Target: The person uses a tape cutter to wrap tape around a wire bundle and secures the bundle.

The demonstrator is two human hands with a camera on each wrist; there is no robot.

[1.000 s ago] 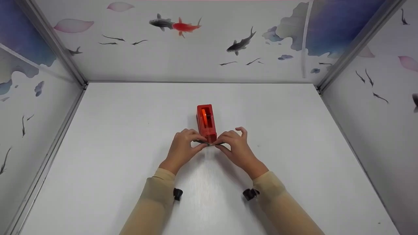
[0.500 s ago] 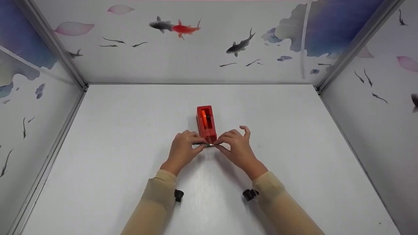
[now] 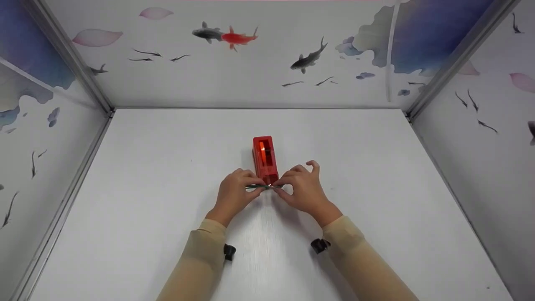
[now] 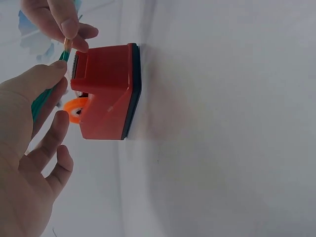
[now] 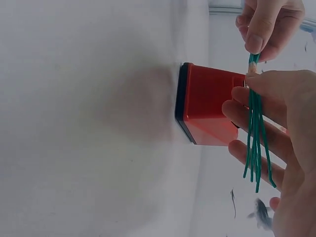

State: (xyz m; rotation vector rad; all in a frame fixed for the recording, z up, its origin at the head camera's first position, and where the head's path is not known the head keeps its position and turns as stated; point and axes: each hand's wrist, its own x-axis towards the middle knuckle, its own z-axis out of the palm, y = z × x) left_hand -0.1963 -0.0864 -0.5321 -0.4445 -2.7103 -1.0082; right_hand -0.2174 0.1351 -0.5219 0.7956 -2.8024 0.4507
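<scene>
Both hands meet at a bundle of thin green wires (image 5: 255,128) held just in front of a red tape dispenser (image 3: 265,161). My left hand (image 3: 235,193) pinches one side between thumb and fingers. On the other side, my right hand (image 3: 307,189) pinches it close by, its little finger raised. Several loose green ends hang beside the right fingers in the right wrist view. A short copper-coloured stretch (image 5: 252,67) shows between the two hands. The dispenser has a toothed edge facing the hands and an orange wheel (image 4: 75,109) inside.
The dispenser stands on a white tabletop (image 3: 167,150). White panels with printed fish and petals enclose it at the back (image 3: 267,71) and both sides, joined by grey metal strips. Small black wrist cameras (image 3: 319,246) stick out below the sleeves.
Both hands keep their pinch at nearly the same spot by the dispenser. The green of the bundle shows more clearly by the left fingers now. The dispenser stays put on the table.
</scene>
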